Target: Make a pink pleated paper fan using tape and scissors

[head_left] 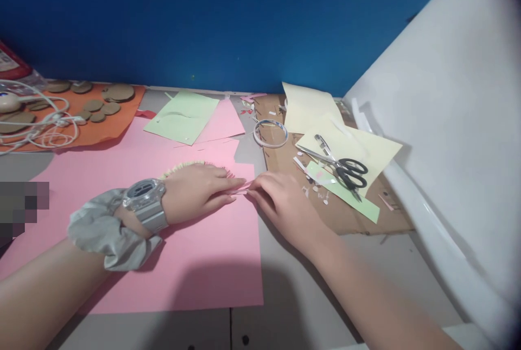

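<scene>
Left hand lies palm down with fingers extended, spread rather than clenched, over the large pink sheet. Right hand is closed in a pinch on thin pink paper strip material; whether one strip or two cannot be determined. Its long axis runs left to right, the right end pointing into the right fingertips. It lies directly between both hands, just beyond the left thumb and index finger. One yellow-green fringed paper edge curves out behind the left hand. Counted at right: one cardboard panel, one pair of black-handled scissors, one tape roll, two cream sheets, one green paper strip.
</scene>
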Demonstrator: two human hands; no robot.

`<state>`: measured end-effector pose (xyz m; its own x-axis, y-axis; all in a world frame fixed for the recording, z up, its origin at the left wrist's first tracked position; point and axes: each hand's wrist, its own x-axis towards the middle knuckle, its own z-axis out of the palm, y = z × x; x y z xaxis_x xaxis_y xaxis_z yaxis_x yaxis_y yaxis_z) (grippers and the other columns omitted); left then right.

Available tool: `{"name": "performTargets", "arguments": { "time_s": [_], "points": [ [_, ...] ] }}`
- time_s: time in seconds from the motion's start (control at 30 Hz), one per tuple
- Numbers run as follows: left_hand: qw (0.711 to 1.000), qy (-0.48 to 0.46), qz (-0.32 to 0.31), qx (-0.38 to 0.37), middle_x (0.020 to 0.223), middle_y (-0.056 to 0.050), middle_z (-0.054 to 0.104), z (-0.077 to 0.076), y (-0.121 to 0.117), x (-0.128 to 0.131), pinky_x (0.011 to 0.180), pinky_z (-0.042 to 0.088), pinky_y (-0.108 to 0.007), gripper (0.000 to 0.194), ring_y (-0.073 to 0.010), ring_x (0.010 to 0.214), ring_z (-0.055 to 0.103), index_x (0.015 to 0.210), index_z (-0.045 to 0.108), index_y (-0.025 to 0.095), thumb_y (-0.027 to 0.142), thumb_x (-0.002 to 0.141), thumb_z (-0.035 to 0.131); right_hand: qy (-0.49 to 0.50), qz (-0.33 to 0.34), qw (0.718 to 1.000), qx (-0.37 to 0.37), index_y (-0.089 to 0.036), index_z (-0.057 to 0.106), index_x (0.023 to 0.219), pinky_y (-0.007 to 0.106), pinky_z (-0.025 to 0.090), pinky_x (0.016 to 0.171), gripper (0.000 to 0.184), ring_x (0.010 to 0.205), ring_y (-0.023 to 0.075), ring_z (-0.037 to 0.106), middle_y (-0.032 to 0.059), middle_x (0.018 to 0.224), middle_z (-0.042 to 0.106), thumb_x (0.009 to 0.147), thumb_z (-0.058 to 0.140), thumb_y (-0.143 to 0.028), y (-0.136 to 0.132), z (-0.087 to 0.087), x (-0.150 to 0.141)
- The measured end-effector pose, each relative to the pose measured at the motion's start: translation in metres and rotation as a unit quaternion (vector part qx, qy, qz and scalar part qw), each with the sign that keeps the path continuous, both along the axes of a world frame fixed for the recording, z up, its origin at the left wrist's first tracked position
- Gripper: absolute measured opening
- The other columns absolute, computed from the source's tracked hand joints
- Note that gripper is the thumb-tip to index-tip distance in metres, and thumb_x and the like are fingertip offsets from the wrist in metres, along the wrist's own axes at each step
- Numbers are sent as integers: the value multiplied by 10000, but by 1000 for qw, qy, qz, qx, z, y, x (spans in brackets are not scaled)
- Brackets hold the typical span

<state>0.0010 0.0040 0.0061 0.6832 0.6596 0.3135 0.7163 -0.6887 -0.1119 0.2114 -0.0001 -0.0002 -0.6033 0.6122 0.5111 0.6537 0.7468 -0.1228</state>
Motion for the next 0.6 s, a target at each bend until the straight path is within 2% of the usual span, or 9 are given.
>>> {"name": "performTargets", "arguments": {
  "time_s": [0.2, 0.4, 0.6],
  "points": [
    [1000, -3, -2, -18, 1054, -56, 637, 3, -2, 0, 815, 390, -340, 426, -220, 960, 568, 1285, 464, 246, 403, 895, 396, 32, -18, 999, -16, -195, 533, 818, 280, 320, 706, 137, 790, 152, 519, 3, 809, 601, 908, 465, -273, 7, 0, -3],
    [1000, 8, -8, -16, 1042, -50, 643, 5, -1, 1, 811, 395, -340, 396, -203, 941, 571, 1285, 465, 261, 322, 944, 274, 16, -13, 1000, 13, -186, 543, 835, 283, 308, 712, 113, 803, 152, 512, 14, 850, 607, 903, 476, -245, 7, -1, -3],
    [1000, 13, 0, -2, 1015, -52, 654, 4, -1, 1, 809, 408, -353, 397, -209, 931, 582, 1274, 480, 247, 322, 941, 276, 5, -22, 999, 31, -190, 546, 835, 281, 299, 713, 149, 807, 151, 508, 5, 840, 609, 914, 459, -282, 7, -2, -4]
  ]
}}
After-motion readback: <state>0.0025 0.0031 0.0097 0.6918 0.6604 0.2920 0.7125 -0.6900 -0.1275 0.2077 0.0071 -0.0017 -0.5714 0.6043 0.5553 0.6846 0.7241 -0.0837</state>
